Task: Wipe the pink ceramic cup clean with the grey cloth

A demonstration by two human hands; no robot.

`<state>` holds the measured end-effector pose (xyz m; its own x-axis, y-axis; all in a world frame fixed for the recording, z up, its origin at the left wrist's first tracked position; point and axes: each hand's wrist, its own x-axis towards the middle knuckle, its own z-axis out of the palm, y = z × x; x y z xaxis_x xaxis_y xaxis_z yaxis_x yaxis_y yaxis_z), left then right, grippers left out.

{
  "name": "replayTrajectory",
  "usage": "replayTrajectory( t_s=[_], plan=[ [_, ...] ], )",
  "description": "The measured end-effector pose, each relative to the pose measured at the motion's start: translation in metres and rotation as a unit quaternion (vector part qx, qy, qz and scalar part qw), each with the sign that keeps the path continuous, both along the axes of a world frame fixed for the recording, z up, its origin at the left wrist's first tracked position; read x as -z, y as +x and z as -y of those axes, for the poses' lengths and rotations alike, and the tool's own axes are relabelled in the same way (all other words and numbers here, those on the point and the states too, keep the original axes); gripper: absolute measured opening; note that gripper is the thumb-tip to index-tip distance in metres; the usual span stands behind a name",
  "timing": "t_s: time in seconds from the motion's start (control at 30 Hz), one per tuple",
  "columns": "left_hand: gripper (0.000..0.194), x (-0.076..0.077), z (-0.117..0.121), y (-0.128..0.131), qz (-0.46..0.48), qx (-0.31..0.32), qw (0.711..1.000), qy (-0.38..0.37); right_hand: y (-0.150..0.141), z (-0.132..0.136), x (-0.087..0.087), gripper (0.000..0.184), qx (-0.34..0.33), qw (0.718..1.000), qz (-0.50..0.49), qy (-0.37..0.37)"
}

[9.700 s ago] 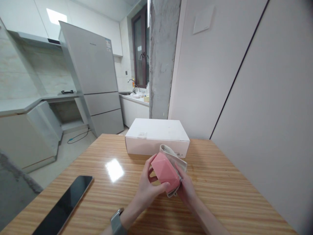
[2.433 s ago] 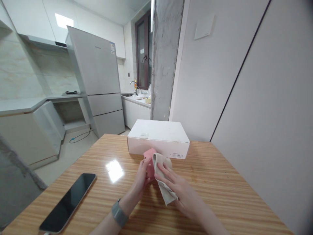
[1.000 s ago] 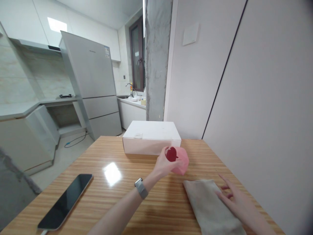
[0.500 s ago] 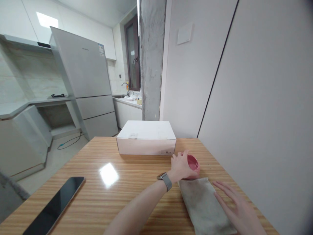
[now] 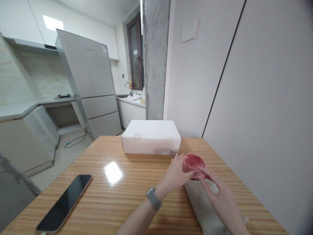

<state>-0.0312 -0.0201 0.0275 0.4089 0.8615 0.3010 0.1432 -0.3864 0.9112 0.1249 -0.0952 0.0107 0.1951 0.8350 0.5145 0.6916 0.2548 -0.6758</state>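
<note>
A pink bowl (image 5: 194, 164) with a glossy red inside is tilted toward me, just right of the table's middle. My left hand (image 5: 174, 174) grips its left side from below. My right hand (image 5: 220, 199) reaches up from the lower right, with its fingertips against the bowl's near rim. Under that hand and the bowl lies a long beige cloth (image 5: 202, 204), partly hidden by them. A grey-strapped watch (image 5: 154, 199) sits on my left wrist.
A white cardboard box (image 5: 151, 137) stands at the far edge of the wooden table (image 5: 102, 202), just behind the bowl. A black smartphone (image 5: 65, 203) lies face up at the left. A white wall rises beside the table's right edge.
My right hand has lifted off the cloth and reached the bowl. The bowl now tilts with more of its red inside showing, and the cloth has narrowed and shifted.
</note>
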Motion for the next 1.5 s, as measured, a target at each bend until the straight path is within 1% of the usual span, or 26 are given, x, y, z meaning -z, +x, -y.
replayTrajectory(
  t_s=[0.07,0.13,0.2,0.27,0.3,0.33,0.37,0.4,0.47,0.57,0.67,0.83,0.93,1.1,1.33,1.5],
  plan=[
    [0.034,0.005,0.015,-0.025,-0.007,-0.030,1.000,0.001,-0.020,-0.002,-0.002,0.031,-0.023,0.998,-0.054,-0.020],
    [0.024,0.014,0.032,-0.049,-0.009,-0.069,0.997,-0.034,-0.045,-0.004,0.006,0.029,-0.064,0.988,-0.125,-0.061],
    [0.026,0.027,0.048,-0.072,-0.002,-0.079,0.994,-0.073,-0.072,-0.003,0.021,0.032,-0.138,0.961,-0.209,-0.118],
    [0.032,0.042,0.062,-0.093,0.002,-0.095,0.991,-0.098,-0.097,0.001,0.039,0.036,-0.175,0.931,-0.278,-0.161],
    [0.034,0.051,0.069,-0.102,-0.003,-0.109,0.988,-0.106,-0.108,0.005,0.047,0.037,-0.190,0.920,-0.293,-0.178],
    [0.034,0.059,0.075,-0.110,-0.010,-0.121,0.986,-0.111,-0.117,0.008,0.054,0.038,-0.203,0.917,-0.290,-0.185],
    [0.035,0.067,0.081,-0.117,-0.019,-0.131,0.985,-0.111,-0.123,0.012,0.058,0.038,-0.218,0.921,-0.262,-0.190],
    [0.035,0.074,0.085,-0.123,-0.029,-0.140,0.984,-0.111,-0.127,0.016,0.060,0.037,-0.229,0.933,-0.209,-0.183],
    [0.038,0.087,0.093,-0.130,-0.041,-0.156,0.982,-0.098,-0.130,0.022,0.059,0.036,-0.243,0.942,-0.132,-0.192],
    [0.044,0.098,0.098,-0.132,-0.057,-0.166,0.982,-0.073,-0.128,0.024,0.053,0.035,-0.249,0.941,-0.088,-0.210],
    [0.047,0.101,0.097,-0.130,-0.070,-0.166,0.982,-0.054,-0.126,0.024,0.055,0.035,-0.239,0.947,-0.066,-0.206],
    [0.046,0.105,0.095,-0.129,-0.073,-0.164,0.983,-0.043,-0.125,0.029,0.076,0.034,-0.216,0.956,-0.061,-0.187],
    [0.045,0.108,0.095,-0.129,-0.070,-0.167,0.983,-0.040,-0.123,0.031,0.082,0.033,-0.212,0.955,-0.065,-0.195],
    [0.045,0.110,0.096,-0.128,-0.073,-0.174,0.982,-0.034,-0.123,0.030,0.080,0.032,-0.223,0.953,-0.058,-0.196],
    [0.046,0.104,0.097,-0.128,-0.073,-0.173,0.981,-0.049,-0.122,0.031,0.083,0.033,-0.214,0.958,-0.049,-0.182],
    [0.045,0.103,0.097,-0.128,-0.082,-0.171,0.981,-0.045,-0.121,0.031,0.082,0.033,-0.220,0.957,-0.056,-0.183]
  ],
)
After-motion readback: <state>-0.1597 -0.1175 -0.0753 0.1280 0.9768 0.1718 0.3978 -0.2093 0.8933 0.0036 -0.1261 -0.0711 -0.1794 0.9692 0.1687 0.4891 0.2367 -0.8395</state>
